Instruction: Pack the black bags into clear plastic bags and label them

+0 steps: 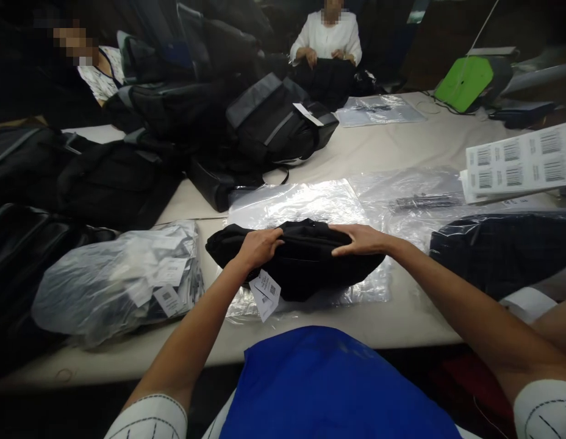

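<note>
A black fabric bag [305, 274] stands in front of me on clear plastic bags [301, 198], its top edge bunched up. My left hand [261, 247] is closed on the top of the bag, left of its middle. White hang tags [265, 292] with printed codes dangle below that hand. On the right, my right hand [358, 239] grips the bag's upper edge, thumb on the near side and fingers over the top, partly hidden. What lies inside the bag cannot be seen.
Left sits a plastic bag full of printed tags [168, 271]; black backpacks [113, 177] pile up behind it. Barcode label sheets [521, 161], a dark plastic-wrapped item [493, 250] and a green device [466, 82] are right. Two people are across the table [379, 143], one handling a dark bag.
</note>
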A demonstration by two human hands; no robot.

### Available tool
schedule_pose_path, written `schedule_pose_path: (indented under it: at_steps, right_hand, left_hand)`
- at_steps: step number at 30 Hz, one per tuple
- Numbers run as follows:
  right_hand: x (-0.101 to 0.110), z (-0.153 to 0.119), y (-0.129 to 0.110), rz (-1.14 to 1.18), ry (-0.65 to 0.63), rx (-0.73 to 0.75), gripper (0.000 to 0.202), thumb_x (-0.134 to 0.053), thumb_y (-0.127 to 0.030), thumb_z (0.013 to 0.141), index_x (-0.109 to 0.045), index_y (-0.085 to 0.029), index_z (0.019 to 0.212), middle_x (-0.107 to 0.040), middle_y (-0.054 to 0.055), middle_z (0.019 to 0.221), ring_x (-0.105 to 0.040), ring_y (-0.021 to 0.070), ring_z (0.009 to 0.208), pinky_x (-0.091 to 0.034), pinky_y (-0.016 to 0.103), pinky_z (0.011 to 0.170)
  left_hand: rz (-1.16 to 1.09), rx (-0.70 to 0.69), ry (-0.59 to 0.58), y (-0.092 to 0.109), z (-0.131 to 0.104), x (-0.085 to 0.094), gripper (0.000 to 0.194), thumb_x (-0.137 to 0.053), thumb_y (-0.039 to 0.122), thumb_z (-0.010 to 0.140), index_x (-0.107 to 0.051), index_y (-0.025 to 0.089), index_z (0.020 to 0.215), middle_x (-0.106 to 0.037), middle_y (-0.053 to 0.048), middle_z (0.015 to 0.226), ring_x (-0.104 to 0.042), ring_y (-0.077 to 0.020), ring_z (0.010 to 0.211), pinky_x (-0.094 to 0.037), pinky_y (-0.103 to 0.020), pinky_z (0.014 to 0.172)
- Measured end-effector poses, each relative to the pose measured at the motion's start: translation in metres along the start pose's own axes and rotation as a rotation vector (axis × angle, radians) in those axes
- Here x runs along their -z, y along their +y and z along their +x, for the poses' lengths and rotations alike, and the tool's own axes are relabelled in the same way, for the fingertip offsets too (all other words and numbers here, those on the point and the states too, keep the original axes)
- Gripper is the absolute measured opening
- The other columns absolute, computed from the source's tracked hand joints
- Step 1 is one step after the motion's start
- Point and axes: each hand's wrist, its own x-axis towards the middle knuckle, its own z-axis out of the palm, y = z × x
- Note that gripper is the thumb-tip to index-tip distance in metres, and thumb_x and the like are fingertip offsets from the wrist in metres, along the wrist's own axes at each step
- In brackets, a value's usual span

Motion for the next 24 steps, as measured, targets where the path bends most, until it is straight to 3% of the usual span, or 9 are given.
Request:
schedule_pose_path:
  at_steps: [2, 6, 8, 12, 17, 21, 24]
  right_hand:
    - [-0.006, -0.005, 0.000, -0.066, 0.034, 0.009, 0.079, -0.069, -0.059, 0.071, -0.048, -0.027, 0.140, -0.063, 0.007, 0.131, -0.061, 0.0319, 0.110, -0.044, 0.037, 0.090]
    - [-0.023, -0.010, -0.003, -0.176, 0.172, -0.086, 0.034, -0.058, -0.040, 0.083, -0.065, -0.029, 0.114, -0.073, 0.002, 0.105, -0.066, 0.0252, 0.092, -0.042, 0.032, 0.079]
    - [-0.026, -0.011, -0.003, -0.189, 0.199, -0.111, 0.027, -0.056, -0.037, 0.083, -0.068, -0.030, 0.107, -0.074, 0.001, 0.099, -0.066, 0.0236, 0.089, -0.040, 0.029, 0.075]
    - [-0.023, -0.012, -0.004, -0.165, 0.209, -0.115, 0.022, -0.058, -0.033, 0.081, -0.070, -0.030, 0.099, -0.073, -0.001, 0.090, -0.065, 0.0208, 0.083, -0.037, 0.027, 0.069]
    - [-0.006, -0.014, -0.009, -0.137, 0.236, -0.109, 0.020, -0.061, -0.036, 0.080, -0.072, -0.030, 0.096, -0.074, -0.001, 0.088, -0.066, 0.0205, 0.086, -0.037, 0.026, 0.069]
    - [0.021, -0.028, -0.017, -0.153, 0.301, -0.044, 0.023, -0.062, -0.030, 0.081, -0.073, -0.032, 0.101, -0.075, -0.003, 0.094, -0.067, 0.0202, 0.089, -0.040, 0.027, 0.075]
    - [0.025, -0.047, -0.019, -0.158, 0.404, 0.053, 0.030, -0.060, -0.022, 0.081, -0.071, -0.032, 0.107, -0.075, -0.003, 0.100, -0.067, 0.0195, 0.092, -0.042, 0.029, 0.082]
  left_hand:
    - [-0.002, 0.007, -0.023, -0.003, 0.007, 0.003, 0.016, -0.047, 0.037, 0.094, -0.058, 0.025, 0.095, -0.069, -0.001, 0.087, -0.065, -0.0218, 0.081, -0.041, -0.030, 0.066]
    - [-0.004, 0.010, -0.016, -0.003, 0.013, 0.002, 0.019, -0.046, 0.040, 0.095, -0.059, 0.026, 0.095, -0.069, -0.001, 0.089, -0.064, -0.0216, 0.082, -0.040, -0.029, 0.066]
    - [-0.037, 0.001, 0.020, -0.003, 0.010, 0.003, 0.022, -0.046, 0.042, 0.094, -0.059, 0.026, 0.102, -0.069, -0.002, 0.099, -0.064, -0.0221, 0.090, -0.042, -0.030, 0.070]
    - [0.016, -0.015, 0.055, -0.006, 0.003, 0.009, 0.051, -0.056, 0.052, 0.086, -0.050, 0.021, 0.127, -0.068, -0.009, 0.107, -0.063, -0.0268, 0.098, -0.043, -0.036, 0.085]
    - [0.222, 0.053, -0.030, -0.005, 0.004, 0.026, 0.026, -0.053, 0.047, 0.086, -0.063, 0.023, 0.089, -0.070, -0.006, 0.088, -0.064, -0.0272, 0.082, -0.040, -0.034, 0.068]
    - [0.238, 0.052, 0.089, 0.008, -0.009, 0.047, 0.019, -0.057, 0.041, 0.086, -0.059, 0.023, 0.081, -0.069, -0.003, 0.082, -0.062, -0.0247, 0.076, -0.036, -0.033, 0.064]
    - [0.255, 0.047, 0.227, 0.026, -0.037, 0.047, 0.016, -0.059, 0.037, 0.086, -0.059, 0.022, 0.080, -0.066, -0.003, 0.079, -0.060, -0.0243, 0.076, -0.039, -0.035, 0.067]
